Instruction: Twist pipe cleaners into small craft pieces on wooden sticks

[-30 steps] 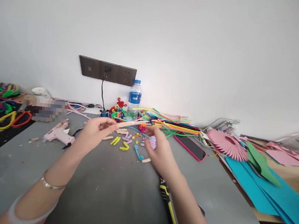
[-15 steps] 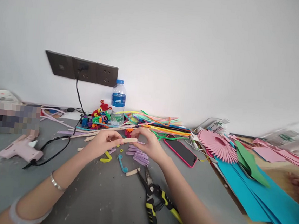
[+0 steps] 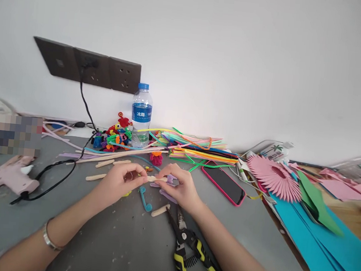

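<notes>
A short cream pipe-cleaner piece (image 3: 155, 179) stretches between my two hands above the grey table. My left hand (image 3: 121, 181) pinches its left end between thumb and forefinger. The right end is in the pinch of my right hand (image 3: 181, 189), whose fingers partly hide it. Below them lie a blue pipe-cleaner piece (image 3: 144, 200) with curled ends and another cream piece (image 3: 160, 210). Purple pieces (image 3: 168, 196) lie partly hidden under my right hand, and a bit of yellow (image 3: 126, 194) shows beside my left. Yellow-and-black shears (image 3: 184, 236) rest with blades apart near my right forearm.
A water bottle (image 3: 141, 117) stands by the wall, beside colourful pipe-cleaner figures (image 3: 114, 137) and a heap of pipe cleaners (image 3: 198, 148). A phone (image 3: 223, 184) lies to the right, near blue paper (image 3: 311, 233). A corded pink glue gun (image 3: 12, 177) lies left.
The view has shifted slightly. Both hands still hold the cream piece; my right fingers have closed further over its right end, and the hands sit slightly lower.
</notes>
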Available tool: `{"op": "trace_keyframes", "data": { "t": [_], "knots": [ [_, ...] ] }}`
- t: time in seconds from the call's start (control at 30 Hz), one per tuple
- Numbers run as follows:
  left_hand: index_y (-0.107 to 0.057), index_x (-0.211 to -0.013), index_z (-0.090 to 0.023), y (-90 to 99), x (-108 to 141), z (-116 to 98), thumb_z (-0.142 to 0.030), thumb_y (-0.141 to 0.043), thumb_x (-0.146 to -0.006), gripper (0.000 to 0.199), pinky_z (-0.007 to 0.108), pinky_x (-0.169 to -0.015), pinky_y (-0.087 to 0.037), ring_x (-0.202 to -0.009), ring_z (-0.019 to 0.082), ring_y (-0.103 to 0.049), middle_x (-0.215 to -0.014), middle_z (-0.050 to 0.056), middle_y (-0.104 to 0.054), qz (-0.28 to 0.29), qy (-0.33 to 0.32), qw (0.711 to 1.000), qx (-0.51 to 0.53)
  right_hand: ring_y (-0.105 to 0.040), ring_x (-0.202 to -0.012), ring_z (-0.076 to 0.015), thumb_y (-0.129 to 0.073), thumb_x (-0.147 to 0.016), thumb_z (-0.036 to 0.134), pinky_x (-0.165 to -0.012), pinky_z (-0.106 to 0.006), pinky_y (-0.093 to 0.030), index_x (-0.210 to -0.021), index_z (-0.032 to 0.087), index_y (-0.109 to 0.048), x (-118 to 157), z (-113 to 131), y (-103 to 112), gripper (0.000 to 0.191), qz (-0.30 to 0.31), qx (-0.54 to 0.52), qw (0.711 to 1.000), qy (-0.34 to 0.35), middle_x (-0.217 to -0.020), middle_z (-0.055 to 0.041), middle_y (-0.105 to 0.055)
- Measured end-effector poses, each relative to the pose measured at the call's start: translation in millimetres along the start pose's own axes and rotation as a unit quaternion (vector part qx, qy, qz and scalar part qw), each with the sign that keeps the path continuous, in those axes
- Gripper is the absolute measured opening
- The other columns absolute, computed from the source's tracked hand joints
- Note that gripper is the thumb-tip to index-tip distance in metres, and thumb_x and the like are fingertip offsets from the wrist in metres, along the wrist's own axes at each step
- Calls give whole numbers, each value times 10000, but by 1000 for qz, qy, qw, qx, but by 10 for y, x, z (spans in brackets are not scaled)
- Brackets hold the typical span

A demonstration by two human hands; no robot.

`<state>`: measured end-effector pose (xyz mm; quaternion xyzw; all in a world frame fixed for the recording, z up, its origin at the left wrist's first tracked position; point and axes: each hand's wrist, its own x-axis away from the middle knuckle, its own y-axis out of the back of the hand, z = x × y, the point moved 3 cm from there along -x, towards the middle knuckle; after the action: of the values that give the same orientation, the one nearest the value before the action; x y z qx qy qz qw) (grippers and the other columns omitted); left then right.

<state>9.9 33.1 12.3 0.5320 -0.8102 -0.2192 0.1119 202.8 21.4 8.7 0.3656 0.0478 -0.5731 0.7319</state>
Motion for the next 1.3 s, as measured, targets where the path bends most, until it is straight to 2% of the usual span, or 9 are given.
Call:
{"op": "trace_keyframes", "data": {
  "t": [0.23, 0.4, 0.53, 0.67, 0.87, 1.07, 1.3],
  "knots": [
    [-678, -787, -192, 5, 36, -42, -374, -571, -917, 248, 241, -582, -391, -650, 128, -538, -771, 12, -684, -38, -96, 994, -46, -630, -715, -171, -667, -905, 345, -759, -322, -459, -810, 215, -665, 27, 9, -4, 161, -14, -18, 1000, 11, -779, -33, -724],
    [-657, -854, -200, -19, 60, -27, -342, -548, -954, 205, 247, -644, -430, -736, 143, -580, -833, 24, -679, -57, -156, 983, -77, -636, -717, -173, -651, -912, 359, -755, -327, -456, -818, 213, -673, 46, 9, -12, 175, -26, -11, 1000, 0, -781, -36, -726],
    [-639, -889, -206, -26, 84, -36, -276, -595, -939, 97, 252, -726, -469, -809, 144, -600, -926, 34, -660, -81, -218, 968, -92, -633, -717, -176, -619, -925, 350, -744, -333, -448, -795, 213, -664, 52, 30, -18, 194, -33, -10, 999, 6, -770, -40, -721],
    [-643, -891, -207, -14, 98, -62, -206, -634, -912, 23, 241, -757, -483, -859, 144, -603, -925, 29, -605, -100, -263, 955, -98, -630, -716, -173, -626, -921, 320, -761, -338, -459, -796, 219, -656, 55, 34, -23, 163, -18, -16, 1000, 10, -775, -34, -720],
    [-670, -899, -204, -12, 103, -97, -185, -627, -911, 48, 239, -740, -494, -836, 139, -601, -906, 27, -575, -74, -274, 954, -98, -623, -729, -170, -670, -908, 294, -759, -328, -469, -824, 221, -674, 50, 33, -12, 111, 6, -46, 999, 29, -790, -28, -728],
    [-660, -897, -197, -16, 106, -129, -171, -601, -920, 68, 236, -714, -491, -800, 127, -600, -896, 25, -574, -53, -288, 951, -101, -636, -749, -187, -644, -925, 373, -742, -337, -480, -822, 223, -693, 43, 40, 6, 188, 18, -47, 998, 29, -795, -46, -728],
    [-651, -919, -193, -8, 97, -110, -153, -607, -913, 60, 245, -749, -488, -833, 133, -592, -906, 26, -571, -28, -300, 949, -90, -639, -742, -175, -634, -937, 333, -762, -330, -489, -839, 199, -688, 32, 81, 5, 175, 19, -53, 996, 70, -785, -48, -727]
  ]
}}
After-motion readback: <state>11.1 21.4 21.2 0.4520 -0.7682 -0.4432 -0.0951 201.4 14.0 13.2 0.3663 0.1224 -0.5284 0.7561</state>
